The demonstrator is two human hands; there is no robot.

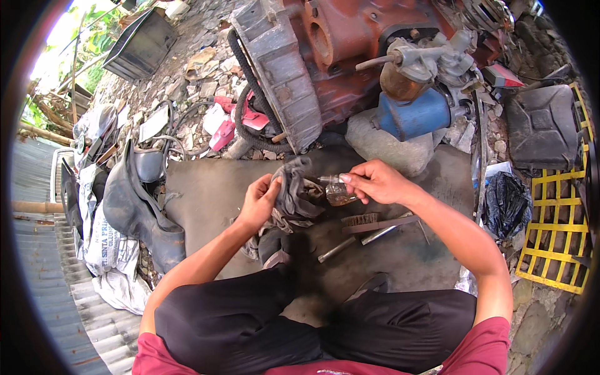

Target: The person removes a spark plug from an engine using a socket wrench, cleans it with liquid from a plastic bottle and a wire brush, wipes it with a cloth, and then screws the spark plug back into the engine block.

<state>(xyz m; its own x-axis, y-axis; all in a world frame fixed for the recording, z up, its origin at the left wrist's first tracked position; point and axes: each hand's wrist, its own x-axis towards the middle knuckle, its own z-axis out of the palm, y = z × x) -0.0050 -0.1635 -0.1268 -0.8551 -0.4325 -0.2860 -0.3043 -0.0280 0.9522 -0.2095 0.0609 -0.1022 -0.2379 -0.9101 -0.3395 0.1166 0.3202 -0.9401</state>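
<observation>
My left hand [258,199] grips a crumpled grey rag [297,192], which hangs in loose folds over the mat. Held in the fingers of my right hand [379,182] is a small clear bottle [339,193] with some amber liquid inside. Its narrow tip points left towards the rag, a short distance from it. Below my right hand lies a wooden-backed brush [360,226] with its bristles up. Beside the brush are a metal tube [336,249] and a shiny metal rod [379,234], partly covered by the brush handle.
A dark mat [211,187] covers the ground before me. Beyond it stands a red engine block [347,33] with a grey metal housing [286,75]. A blue canister [415,115] rests against a stone [389,145]. Rubber boots [140,201] lie left; a yellow grid [555,229] is right.
</observation>
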